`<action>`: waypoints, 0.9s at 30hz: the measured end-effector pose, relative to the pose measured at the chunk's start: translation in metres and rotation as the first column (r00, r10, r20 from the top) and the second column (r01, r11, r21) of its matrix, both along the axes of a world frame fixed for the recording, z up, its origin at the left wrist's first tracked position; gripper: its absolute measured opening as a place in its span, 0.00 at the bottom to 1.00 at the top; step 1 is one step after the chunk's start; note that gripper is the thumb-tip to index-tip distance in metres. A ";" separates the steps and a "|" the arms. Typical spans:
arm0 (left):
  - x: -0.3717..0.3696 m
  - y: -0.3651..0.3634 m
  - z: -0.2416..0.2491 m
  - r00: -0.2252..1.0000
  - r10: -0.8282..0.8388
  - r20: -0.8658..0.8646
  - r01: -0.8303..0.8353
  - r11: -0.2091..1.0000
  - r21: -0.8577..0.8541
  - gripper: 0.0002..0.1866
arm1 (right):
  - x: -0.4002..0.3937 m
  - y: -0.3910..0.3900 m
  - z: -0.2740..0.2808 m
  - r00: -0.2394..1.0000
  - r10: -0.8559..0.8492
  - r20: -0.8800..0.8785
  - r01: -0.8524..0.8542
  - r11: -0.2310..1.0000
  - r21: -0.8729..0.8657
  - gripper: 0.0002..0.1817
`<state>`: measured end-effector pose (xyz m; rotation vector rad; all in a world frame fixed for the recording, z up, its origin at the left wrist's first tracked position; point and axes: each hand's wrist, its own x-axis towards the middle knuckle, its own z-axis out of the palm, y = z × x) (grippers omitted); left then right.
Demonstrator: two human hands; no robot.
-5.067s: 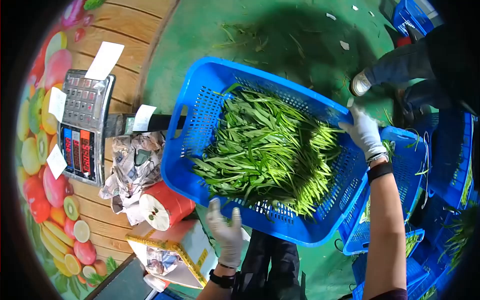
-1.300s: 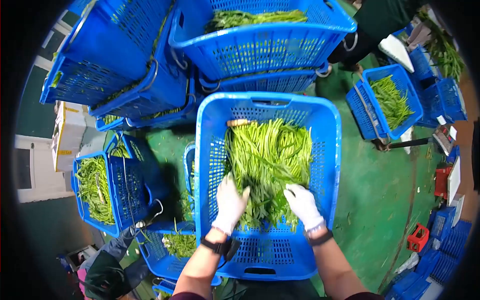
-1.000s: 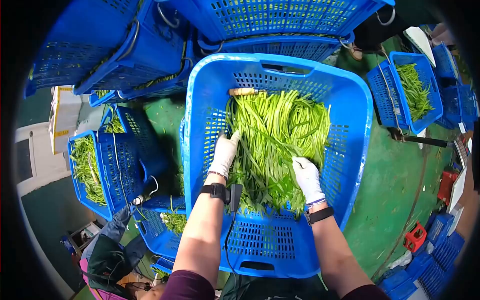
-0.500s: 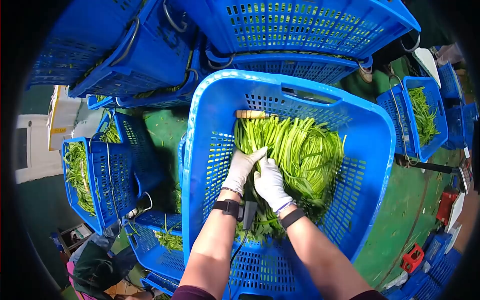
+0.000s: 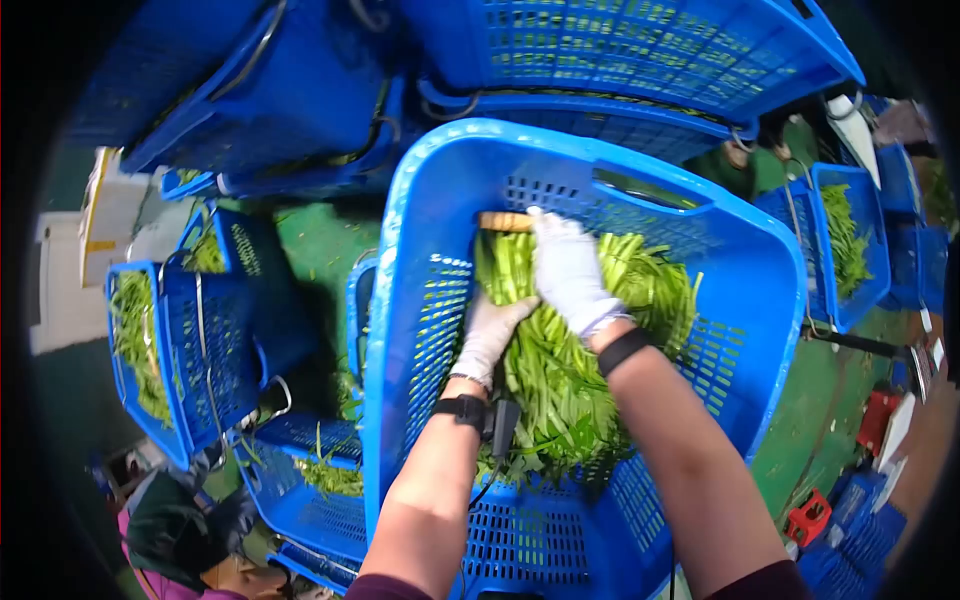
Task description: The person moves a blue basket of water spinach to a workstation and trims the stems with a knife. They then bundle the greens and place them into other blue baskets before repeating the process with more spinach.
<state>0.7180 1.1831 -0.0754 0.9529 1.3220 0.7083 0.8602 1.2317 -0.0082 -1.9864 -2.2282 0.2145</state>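
Long leafy green vegetables lie in a large blue plastic crate in front of me, their pale cut stalks toward the far side. My left hand, in a white glove, wraps round a bunch of stalks at the left, thumb across the top. A tool with a wooden handle rests at the far end of the stalks. White-gloved too, my right hand reaches over the greens, its fingertips at the right end of that handle. Blur hides whether those fingers close on it; the tool's metal part is hidden.
Blue crates are stacked beyond mine. More crates of greens stand at the left and right. A person is at lower left. A red plastic item sits on the green floor at lower right.
My right hand has left the spot beside my left hand and moved up and away to the wooden handle. My left hand stays on the stalks. The view has shifted slightly.
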 end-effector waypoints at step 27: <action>0.034 0.083 0.062 0.083 0.045 -0.996 0.652 0.753 0.088 0.13 | -0.003 -0.146 0.036 0.015 -0.767 -0.641 0.057 0.641 -0.765 0.11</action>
